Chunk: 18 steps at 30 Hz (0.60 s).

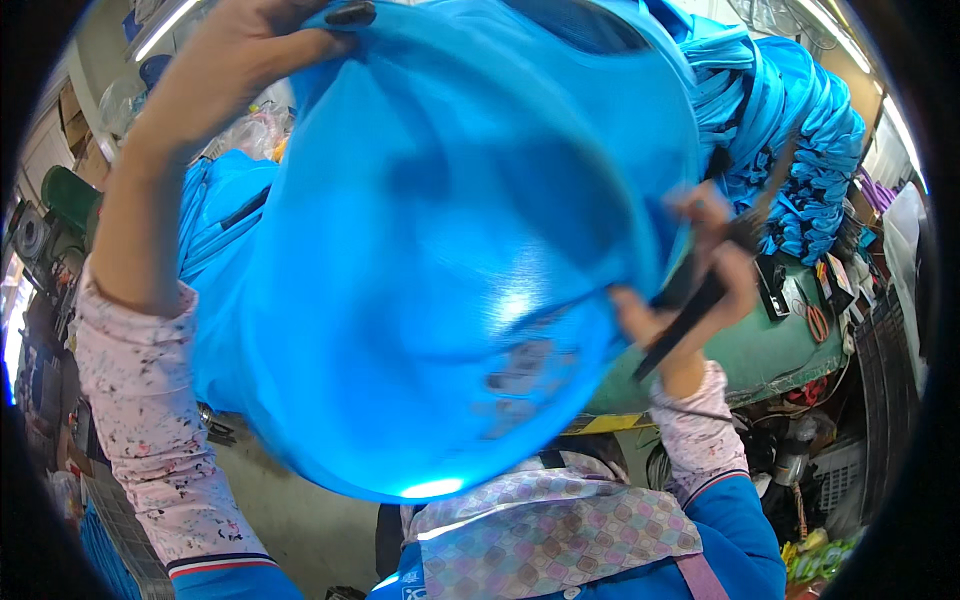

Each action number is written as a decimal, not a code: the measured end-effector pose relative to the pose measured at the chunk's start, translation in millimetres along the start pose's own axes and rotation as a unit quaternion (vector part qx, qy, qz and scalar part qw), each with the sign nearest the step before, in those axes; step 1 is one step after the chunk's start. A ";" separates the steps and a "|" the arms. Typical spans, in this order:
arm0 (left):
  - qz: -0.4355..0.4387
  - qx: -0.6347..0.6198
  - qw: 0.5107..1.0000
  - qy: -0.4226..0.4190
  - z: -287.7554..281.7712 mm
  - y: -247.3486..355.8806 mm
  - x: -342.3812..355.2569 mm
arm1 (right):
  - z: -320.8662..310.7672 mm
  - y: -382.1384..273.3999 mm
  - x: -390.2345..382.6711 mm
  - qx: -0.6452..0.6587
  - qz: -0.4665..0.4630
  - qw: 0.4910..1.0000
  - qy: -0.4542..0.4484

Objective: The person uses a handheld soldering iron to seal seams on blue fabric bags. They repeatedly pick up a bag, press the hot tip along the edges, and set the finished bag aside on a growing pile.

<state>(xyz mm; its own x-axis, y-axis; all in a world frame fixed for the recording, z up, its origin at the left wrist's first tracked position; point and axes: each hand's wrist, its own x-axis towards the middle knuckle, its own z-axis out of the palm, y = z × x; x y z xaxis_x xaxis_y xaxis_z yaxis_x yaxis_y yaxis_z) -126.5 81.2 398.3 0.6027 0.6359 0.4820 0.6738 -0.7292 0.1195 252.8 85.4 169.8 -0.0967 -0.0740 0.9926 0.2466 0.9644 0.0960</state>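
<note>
A large, round, bright blue fabric piece (430,230) with a stiff hoop-like rim is held up in front of me and fills the middle. My left hand (270,45), raised at the upper left, grips its top edge between thumb and fingers. At its right side is my right hand (700,280), blurred by motion. Its fingers are closed around a long black-handled tool (690,315) with a thin brownish end pointing up and away. The thumb touches or nearly touches the blue rim. A dark printed patch shows low on the fabric; what lies behind it is hidden.
Bunched blue fabric pieces (800,130) are heaped at the far right, with more blue fabric (220,205) at the left. On the green tabletop (740,365) lie orange-handled scissors (817,322) and a small black box (772,287). A grey crate (840,470) stands below right.
</note>
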 end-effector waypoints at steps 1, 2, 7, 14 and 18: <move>0.019 0.057 0.997 0.056 14.3 -2.3 -1.5 | 15.7 -11.3 -17.0 0.077 0.004 0.997 -0.026; 0.035 0.116 0.987 0.110 34.3 -5.8 -4.1 | 32.5 -22.2 -35.7 0.156 0.012 0.986 -0.049; -0.070 -0.468 0.879 -0.062 138.2 65.3 -55.5 | 89.7 -19.4 -52.9 0.020 0.081 0.996 0.003; -0.434 -0.231 0.832 -0.257 305.9 91.4 -186.6 | 99.3 -3.8 -67.9 -0.009 0.199 0.978 0.053; -0.397 -0.611 0.628 0.274 383.0 97.8 -147.0 | 104.9 -6.2 -75.0 -0.033 0.202 0.977 0.065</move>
<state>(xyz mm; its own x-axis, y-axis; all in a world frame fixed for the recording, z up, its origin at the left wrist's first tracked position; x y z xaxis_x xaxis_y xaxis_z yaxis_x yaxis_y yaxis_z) 14.6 13.1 6.7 -0.1788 0.9832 0.0365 -0.3632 -0.1004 0.9263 157.4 111.6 87.0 0.1434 0.2741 0.9509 0.3005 0.9034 -0.3058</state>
